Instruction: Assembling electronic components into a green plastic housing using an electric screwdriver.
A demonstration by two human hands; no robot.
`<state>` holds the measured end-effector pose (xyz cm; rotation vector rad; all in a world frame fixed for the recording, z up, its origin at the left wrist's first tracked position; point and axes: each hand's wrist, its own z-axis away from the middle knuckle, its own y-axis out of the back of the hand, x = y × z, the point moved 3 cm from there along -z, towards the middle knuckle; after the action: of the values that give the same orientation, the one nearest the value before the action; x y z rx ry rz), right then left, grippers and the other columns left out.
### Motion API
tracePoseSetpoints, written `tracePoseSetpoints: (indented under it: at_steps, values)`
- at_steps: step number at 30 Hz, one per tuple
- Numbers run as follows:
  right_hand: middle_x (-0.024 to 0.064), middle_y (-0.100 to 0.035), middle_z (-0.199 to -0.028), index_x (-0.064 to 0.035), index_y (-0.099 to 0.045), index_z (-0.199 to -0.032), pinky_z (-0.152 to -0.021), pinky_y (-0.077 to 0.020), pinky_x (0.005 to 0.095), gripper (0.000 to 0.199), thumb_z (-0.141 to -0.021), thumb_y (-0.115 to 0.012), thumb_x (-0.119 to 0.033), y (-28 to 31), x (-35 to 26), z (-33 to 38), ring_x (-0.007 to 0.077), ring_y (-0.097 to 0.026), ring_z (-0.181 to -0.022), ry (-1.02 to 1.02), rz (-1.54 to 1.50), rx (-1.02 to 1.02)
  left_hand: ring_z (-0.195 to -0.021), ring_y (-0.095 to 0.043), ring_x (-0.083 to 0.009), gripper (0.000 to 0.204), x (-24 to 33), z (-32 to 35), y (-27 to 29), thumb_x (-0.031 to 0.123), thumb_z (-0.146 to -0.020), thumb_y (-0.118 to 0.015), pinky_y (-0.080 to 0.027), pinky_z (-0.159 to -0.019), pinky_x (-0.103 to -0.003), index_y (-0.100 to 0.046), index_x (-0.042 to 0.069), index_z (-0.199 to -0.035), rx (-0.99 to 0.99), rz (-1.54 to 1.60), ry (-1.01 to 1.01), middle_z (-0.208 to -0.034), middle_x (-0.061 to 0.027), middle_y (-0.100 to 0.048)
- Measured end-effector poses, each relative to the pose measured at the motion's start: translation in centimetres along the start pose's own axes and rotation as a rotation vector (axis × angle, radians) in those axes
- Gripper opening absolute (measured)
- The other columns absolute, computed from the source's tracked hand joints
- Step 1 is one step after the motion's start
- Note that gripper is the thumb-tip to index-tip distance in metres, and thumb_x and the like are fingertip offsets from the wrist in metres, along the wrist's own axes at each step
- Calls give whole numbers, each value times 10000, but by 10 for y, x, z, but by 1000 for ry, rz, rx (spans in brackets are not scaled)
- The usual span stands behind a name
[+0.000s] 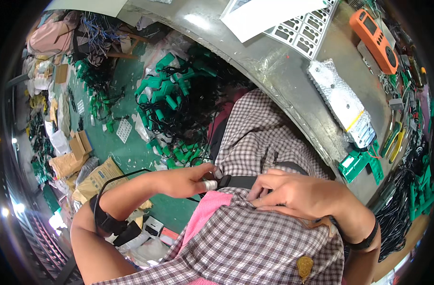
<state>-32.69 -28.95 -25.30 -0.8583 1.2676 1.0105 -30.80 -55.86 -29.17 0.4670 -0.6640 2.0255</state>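
Observation:
Across my waist runs a black strap with a dark buckle, over a brown-and-white checked apron. My left hand is closed at the strap's buckle end, its thumb and forefinger pressed there; a finger has a white wrap. To the right, my right hand has its fingers curled in a pinch on the gathered apron cloth just below the strap. The tips of its fingers are partly hidden. Pink cloth shows between the apron edges. Black bands circle both my arms.
A grey metal table ahead holds a bubble-wrapped item, an orange meter, a green plastic case, pliers and a white sheet with cutouts. Green corded parts heap on the floor, left, near bags.

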Motion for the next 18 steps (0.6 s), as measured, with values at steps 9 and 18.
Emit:
tracePoseSetpoints:
  at_steps: [9,18]
  values:
    - [204,-657,-742,14,-693,-944,-713,-511,410,301,-927,-548,-249,8,30,-34,320,-681,-735,-357,-207,-49,-1213,-441,-163,605,-17,-11,10,489,-1058,-435,-364,-1040,-337,-288,36,-1431,-35,245,330,-1270,-67,-510]
    - [158,-710,-836,-26,-728,-904,-717,-552,459,539,-863,-669,-561,-40,64,-97,374,-690,-784,-208,441,92,-1139,-510,-178,650,-36,-12,10,269,-1012,-531,-413,-972,-319,-221,-30,-1498,-50,110,213,-1271,-139,-574]
